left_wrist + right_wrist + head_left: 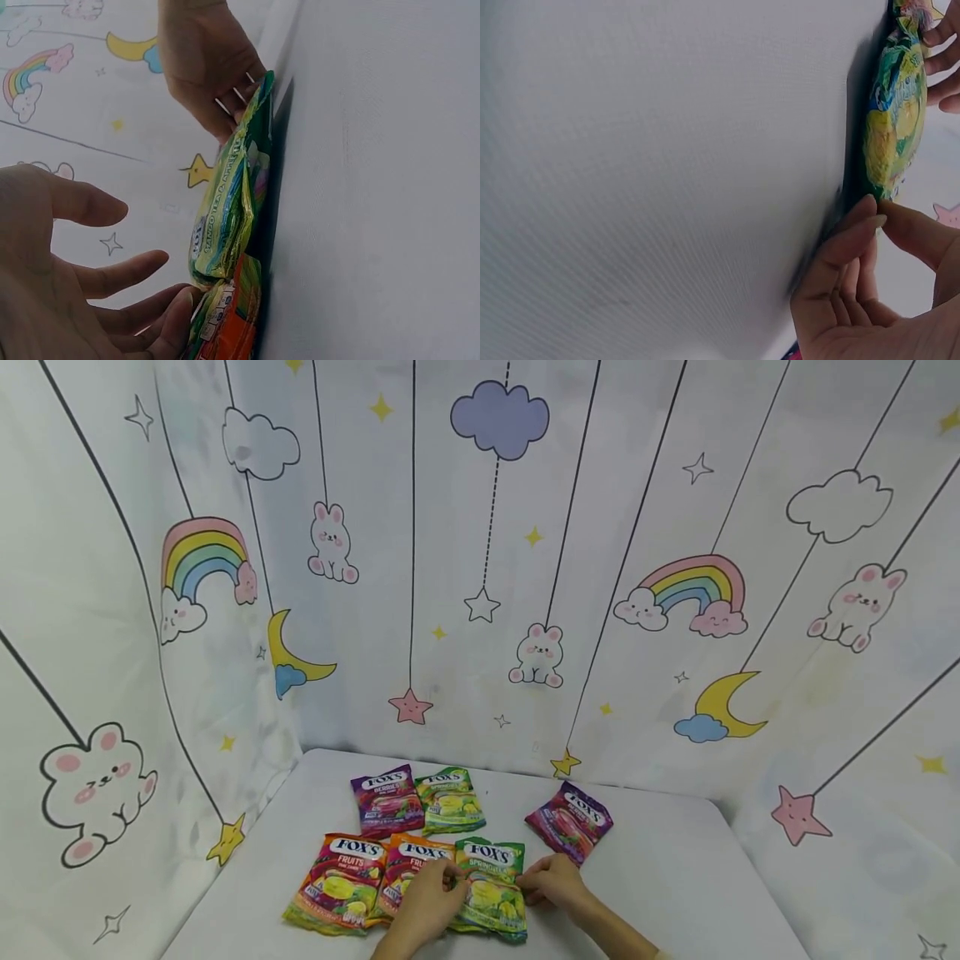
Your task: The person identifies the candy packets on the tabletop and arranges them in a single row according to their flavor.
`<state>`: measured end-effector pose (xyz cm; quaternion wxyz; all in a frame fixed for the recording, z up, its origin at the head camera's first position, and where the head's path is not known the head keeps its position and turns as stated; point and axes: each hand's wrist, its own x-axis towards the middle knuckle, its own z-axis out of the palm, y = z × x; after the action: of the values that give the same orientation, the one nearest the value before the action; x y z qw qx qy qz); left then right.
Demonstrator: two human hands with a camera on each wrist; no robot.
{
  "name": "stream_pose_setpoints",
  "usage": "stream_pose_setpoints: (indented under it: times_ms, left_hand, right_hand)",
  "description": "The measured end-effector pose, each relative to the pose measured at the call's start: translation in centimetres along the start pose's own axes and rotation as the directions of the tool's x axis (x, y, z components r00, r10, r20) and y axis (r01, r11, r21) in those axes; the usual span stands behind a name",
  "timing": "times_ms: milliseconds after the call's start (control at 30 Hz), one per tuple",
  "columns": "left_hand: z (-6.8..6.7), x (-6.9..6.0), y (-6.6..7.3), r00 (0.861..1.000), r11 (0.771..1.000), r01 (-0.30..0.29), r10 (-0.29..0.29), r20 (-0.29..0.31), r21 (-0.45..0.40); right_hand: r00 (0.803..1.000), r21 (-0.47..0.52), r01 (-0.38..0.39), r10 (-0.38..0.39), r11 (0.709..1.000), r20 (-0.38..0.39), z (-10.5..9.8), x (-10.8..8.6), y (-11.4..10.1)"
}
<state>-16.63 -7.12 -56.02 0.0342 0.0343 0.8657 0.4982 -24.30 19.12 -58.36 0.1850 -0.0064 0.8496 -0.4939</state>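
A green Fox's candy bag (491, 897) lies face up at the front of the table, between both hands. My right hand (553, 883) pinches its right edge between thumb and fingertips, as the right wrist view shows of the hand (877, 292). On its other side my left hand (429, 897) has its thumb and forefinger spread apart. In the left wrist view that hand's (52, 277) lower fingers touch the bags where the green one meets an orange-red fruits candy bag (397, 872). My left hand partly covers this fruits bag.
Another fruits candy bag (341, 885) lies at the front left. Behind the row are a purple berries bag (387, 802) and a second green bag (452, 802). A separate purple berries bag (572, 822) lies tilted beyond my right hand. Patterned white cloth (495, 527) surrounds the white table (675, 877).
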Motion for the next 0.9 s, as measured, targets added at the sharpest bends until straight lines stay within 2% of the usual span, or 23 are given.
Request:
stream_pose_setpoints:
  times_ms: [233,333,600,800,900]
  left_hand:
    - [-0.6,0.2,-0.1,0.999,1.0,0.004,-0.004,-0.032,0.004]
    - [-0.9,0.3,-0.3,0.999,0.999,0.014,-0.015,-0.034,-0.033]
    - [-2.1,0.8,-0.3,0.996,0.996,0.004,-0.012,-0.085,-0.093]
    - [-3.2,1.4,-0.1,0.993,0.998,0.018,-0.024,-0.114,-0.054]
    - [-3.8,1.6,0.1,0.991,0.999,0.001,-0.007,-0.132,-0.045]
  right_hand:
    - [1.0,-0.029,0.005,-0.006,1.0,-0.023,-0.2,0.3,-0.4]
    - [0.999,-0.032,0.025,-0.026,0.999,-0.031,-0.2,0.3,-0.8]
    - [0.996,-0.006,0.088,-0.088,0.996,-0.029,0.0,0.9,-2.9]
    - [0.993,0.013,0.118,-0.117,0.993,-0.033,0.4,1.3,-4.0]
    - [0.992,0.018,0.12,-0.119,0.993,-0.041,0.6,1.6,-4.5]
